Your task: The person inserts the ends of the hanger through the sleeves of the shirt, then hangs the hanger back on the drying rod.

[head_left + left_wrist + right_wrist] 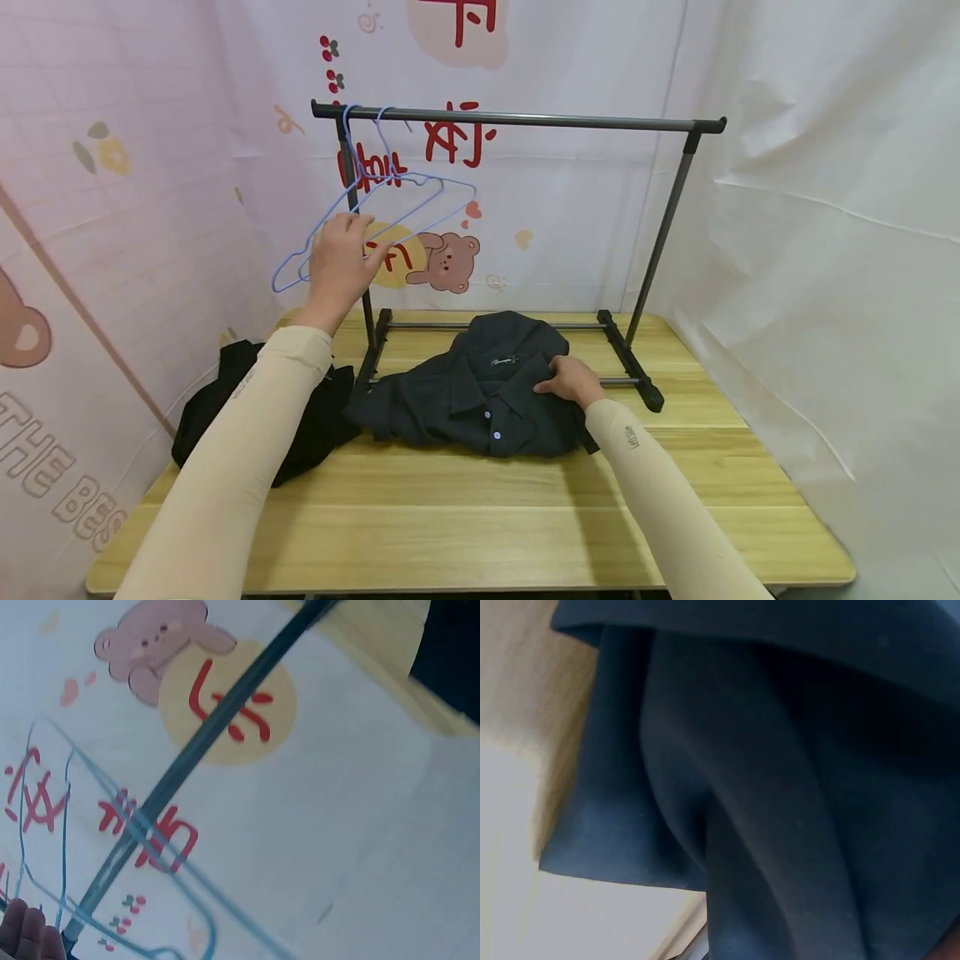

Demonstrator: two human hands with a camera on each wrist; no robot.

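Note:
Two thin blue hangers [406, 215] hang close together at the left end of the rack's top bar. My left hand [341, 258] is raised in front of them, overlapping their wires in the head view. In the left wrist view its fingers [31, 934] show at the lower left corner, beside the hanger wires [212, 930]. A dark collared shirt [468, 400] with light buttons lies rumpled on the table. My right hand [575, 382] pinches it at the right side near the collar. Folds of the dark cloth [757, 795] fill most of the right wrist view.
A dark metal clothes rack [555, 119] stands at the back of the wooden table [450, 533], its base partly under the shirt. Another black garment [315, 429] lies crumpled at the left, partly behind my left sleeve. Printed white sheets [570, 217] surround the table.

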